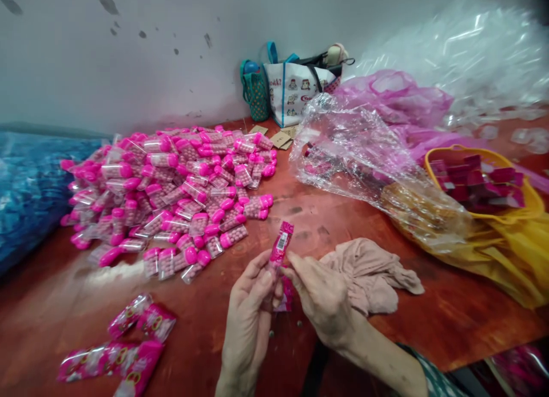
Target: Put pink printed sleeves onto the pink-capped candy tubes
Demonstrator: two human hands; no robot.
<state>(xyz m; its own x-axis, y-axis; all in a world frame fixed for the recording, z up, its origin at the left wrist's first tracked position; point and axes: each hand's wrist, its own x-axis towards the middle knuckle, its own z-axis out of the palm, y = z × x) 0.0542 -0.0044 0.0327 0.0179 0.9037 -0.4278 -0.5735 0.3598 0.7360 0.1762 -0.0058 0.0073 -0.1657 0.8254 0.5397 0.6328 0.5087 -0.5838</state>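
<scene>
A small pink packet (282,243) with a barcode is gripped, tilted slightly from upright, between the thumb and fingers of the left hand (251,308), and its side is met by the bent fingers of the right hand (323,297). On the red table (295,199), pink-capped tubes (180,185) are heaped to the left, with glossy pink packs (109,358) laid nearer. To the right, a crumpled beige cloth (369,274) is set near a yellow bag (514,259), partly overlain by clear plastic (347,151).

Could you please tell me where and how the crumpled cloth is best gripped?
Probably pinch the cloth by its raised middle folds, coming from above right: they bunch up off the table, while the right hand is close at its left.
</scene>
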